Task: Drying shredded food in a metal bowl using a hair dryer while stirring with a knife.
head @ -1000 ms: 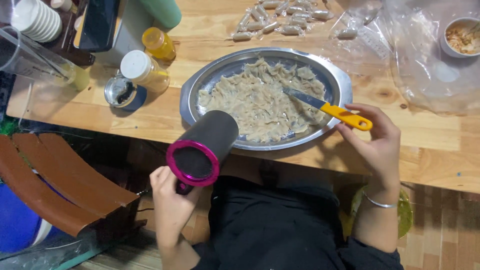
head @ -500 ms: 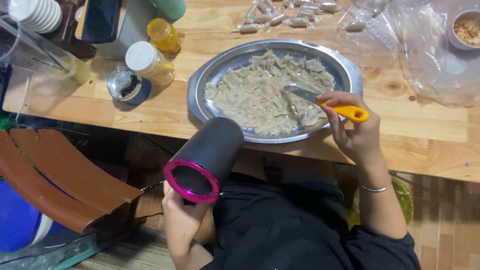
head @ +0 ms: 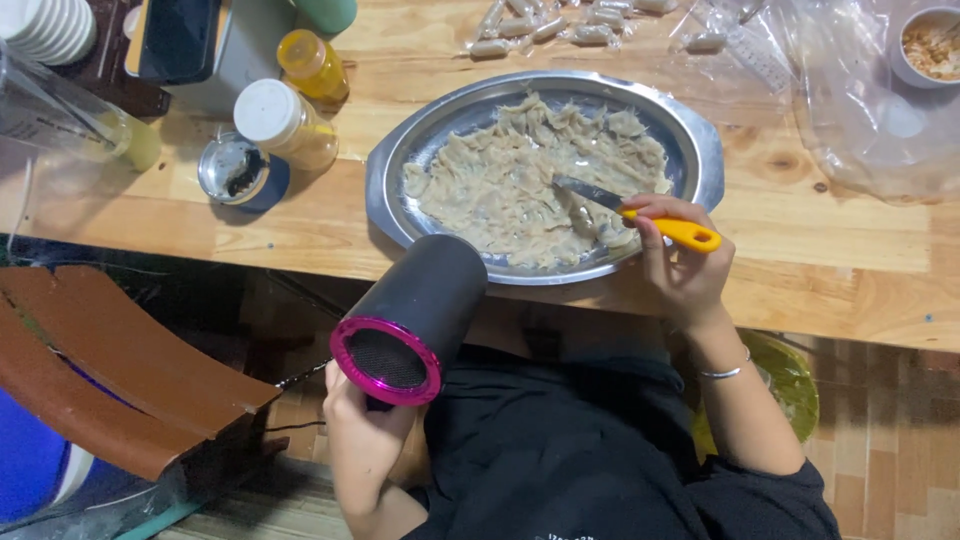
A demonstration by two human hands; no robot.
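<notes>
One round metal tray (head: 705, 140) sits near the front edge of the wooden counter (head: 850, 250), spread with a thin layer of pale, torn dough-like pieces (head: 520, 185). One knife with a yellow handle (head: 640, 212) lies with its blade on that layer, at the tray's near right. One black hair dryer with a pink rim (head: 410, 320) points its nozzle at the tray's near edge. Left of the tray stand two white-capped jars (head: 285, 125), one open tin (head: 235, 175) and a stack of white cups (head: 50, 30), cut off at the far left corner. Small wrapped sticks (head: 540, 22) lie at the far edge, too many cut off to count. A bowl (head: 925, 45) at the far right is partly out of frame, beside crumpled clear plastic (head: 860, 120).

The right hand (head: 680, 275) is closed around the knife's handle, fingers curled over it. The left hand (head: 365, 435) grips the dryer's handle below the counter; the handle itself is hidden by the barrel.
</notes>
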